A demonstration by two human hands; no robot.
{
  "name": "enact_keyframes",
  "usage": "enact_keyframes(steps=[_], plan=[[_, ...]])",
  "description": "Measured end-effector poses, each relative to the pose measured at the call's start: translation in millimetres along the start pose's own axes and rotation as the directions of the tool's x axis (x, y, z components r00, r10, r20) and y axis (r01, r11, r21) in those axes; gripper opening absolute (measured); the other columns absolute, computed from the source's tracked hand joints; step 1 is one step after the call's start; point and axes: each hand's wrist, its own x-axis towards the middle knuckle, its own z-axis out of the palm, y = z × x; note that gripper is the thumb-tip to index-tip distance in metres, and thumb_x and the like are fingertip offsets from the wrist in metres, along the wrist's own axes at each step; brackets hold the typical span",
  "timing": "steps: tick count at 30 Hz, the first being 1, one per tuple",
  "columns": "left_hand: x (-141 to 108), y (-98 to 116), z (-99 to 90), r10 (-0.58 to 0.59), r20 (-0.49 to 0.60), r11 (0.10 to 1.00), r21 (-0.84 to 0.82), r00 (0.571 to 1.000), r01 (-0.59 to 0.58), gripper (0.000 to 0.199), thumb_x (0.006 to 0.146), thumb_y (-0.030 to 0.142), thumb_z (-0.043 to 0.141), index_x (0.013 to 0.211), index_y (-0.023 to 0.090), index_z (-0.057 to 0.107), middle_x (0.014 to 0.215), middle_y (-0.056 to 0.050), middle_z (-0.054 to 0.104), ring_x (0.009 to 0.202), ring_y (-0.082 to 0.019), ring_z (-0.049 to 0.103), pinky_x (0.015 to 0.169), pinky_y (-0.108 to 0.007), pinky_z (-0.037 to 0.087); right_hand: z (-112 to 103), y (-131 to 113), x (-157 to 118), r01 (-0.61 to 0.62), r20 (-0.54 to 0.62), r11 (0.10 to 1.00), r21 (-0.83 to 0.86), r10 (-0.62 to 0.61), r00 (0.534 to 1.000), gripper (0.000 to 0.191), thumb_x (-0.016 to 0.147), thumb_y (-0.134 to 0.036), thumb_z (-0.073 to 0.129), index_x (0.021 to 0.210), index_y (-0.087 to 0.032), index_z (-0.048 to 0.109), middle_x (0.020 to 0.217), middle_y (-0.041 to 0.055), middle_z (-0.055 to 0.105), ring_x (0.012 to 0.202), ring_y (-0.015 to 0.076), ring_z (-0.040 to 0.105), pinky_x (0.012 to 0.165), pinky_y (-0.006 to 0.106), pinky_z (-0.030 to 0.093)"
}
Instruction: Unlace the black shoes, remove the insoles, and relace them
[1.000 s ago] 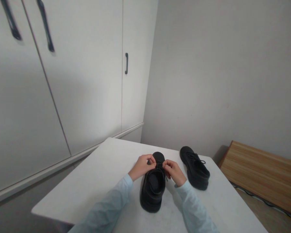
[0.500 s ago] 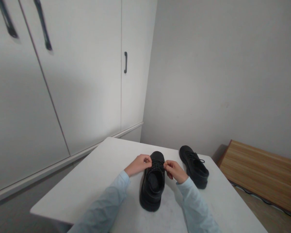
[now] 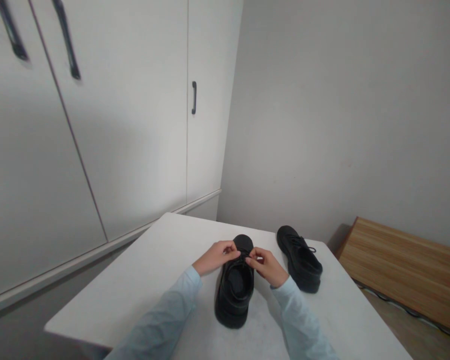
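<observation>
A black lace-up shoe stands on the white table with its toe pointing away from me and its heel nearest. From the left, my left hand reaches over the lacing, thumb and fingers pinched on a black shoelace. My right hand comes in from the right, also pinched at the laces, its fingertips close to the left ones. The thin lace between the fingers is hard to make out. To the right, the matching black shoe sits with its lace looped out at the side.
White cabinet doors with dark handles rise at the left behind the table. A grey wall stands behind. Beyond the table's right edge are a wood-grain board and a dark cable near the floor.
Both hands have moved inward over the lacing, so their fingertips are now closer together. The two shoes have stayed in place.
</observation>
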Motion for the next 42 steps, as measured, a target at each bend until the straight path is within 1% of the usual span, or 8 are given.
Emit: enact_keyframes(steps=[4,9,15,20,24,28,34,42], plan=[[0,-1,-0.1,0.01,-0.018,1.0,0.021,1.0,-0.009,0.034,0.081,0.046,0.052,0.07,0.014,0.057,0.065,0.002,0.053,0.068,-0.013,0.048,0.066,-0.022,0.037,0,2,1,0.063,-0.015,0.998,-0.024,-0.063,0.998,0.036,0.071,-0.049,0.063,0.062,-0.017,0.05,0.057,-0.0056,0.041,0.054,0.0085,0.04,0.052,0.021,0.036],[0,-1,-1.7,0.021,-0.054,0.998,0.054,0.998,-0.018,0.031,0.08,0.043,0.053,0.068,0.015,0.056,0.068,0.002,0.052,0.068,-0.013,0.048,0.065,-0.022,0.036,-3,-5,-2,-0.008,0.011,1.0,-0.009,0.008,1.0,0.038,0.072,-0.054,0.06,0.062,-0.019,0.047,0.049,-0.0074,0.036,0.043,0.0074,0.035,0.041,0.02,0.028],[-1,2,-5.1,0.06,-0.015,0.994,0.095,0.998,-0.059,0.029,0.082,0.04,0.053,0.069,0.015,0.056,0.069,0.002,0.049,0.068,-0.012,0.047,0.066,-0.022,0.035,-7,-6,-3,-0.076,0.04,0.997,0.032,0.075,0.996,0.041,0.068,-0.057,0.061,0.062,-0.019,0.046,0.051,-0.007,0.039,0.041,0.0072,0.038,0.034,0.019,0.028],[-1,2,-9.6,0.061,0.018,0.99,0.126,0.998,-0.063,0.03,0.082,0.042,0.053,0.07,0.015,0.058,0.071,0.001,0.05,0.07,-0.013,0.047,0.069,-0.023,0.035,-11,-3,-2,-0.093,0.086,0.995,0.037,0.09,0.992,0.042,0.065,-0.058,0.062,0.062,-0.018,0.047,0.058,-0.0053,0.042,0.047,0.0086,0.045,0.034,0.018,0.032],[0,-2,-12.0,0.07,0.051,0.987,0.143,0.996,-0.076,0.032,0.082,0.044,0.053,0.072,0.015,0.059,0.072,0.0,0.05,0.071,-0.013,0.047,0.07,-0.024,0.035,-15,-1,-2,-0.083,0.109,0.996,0.017,0.081,0.991,0.041,0.066,-0.057,0.062,0.063,-0.018,0.048,0.059,-0.0051,0.042,0.049,0.009,0.046,0.034,0.018,0.034],[1,-5,-13.0,0.055,0.071,0.984,0.163,0.996,-0.066,0.033,0.082,0.045,0.053,0.072,0.015,0.059,0.073,0.0,0.05,0.071,-0.013,0.047,0.071,-0.024,0.036,-17,2,-2,-0.061,0.138,0.998,-0.03,0.065,0.988,0.037,0.068,-0.052,0.062,0.063,-0.018,0.048,0.06,-0.004,0.042,0.053,0.0106,0.047,0.034,0.017,0.035],[1,-9,-16.1,0.04,0.101,0.982,0.182,0.994,-0.058,0.034,0.082,0.047,0.052,0.072,0.015,0.06,0.073,0.001,0.048,0.073,-0.013,0.047,0.072,-0.024,0.036,-20,4,-3,0.005,0.102,0.991,-0.135,0.008,0.995,0.027,0.071,-0.041,0.06,0.063,-0.018,0.051,0.073,-0.0003,0.042,0.064,0.0132,0.047,0.034,0.017,0.038],[1,-17,-19.5,0.019,0.137,0.981,0.191,0.99,-0.046,0.031,0.082,0.044,0.054,0.073,0.015,0.061,0.077,0.001,0.047,0.075,-0.013,0.047,0.071,-0.023,0.036,-23,2,-4,0.072,0.108,0.966,-0.248,-0.046,0.993,0.017,0.072,-0.029,0.059,0.062,-0.017,0.055,0.071,0.0012,0.044,0.066,0.0141,0.047,0.04,0.018,0.035]])
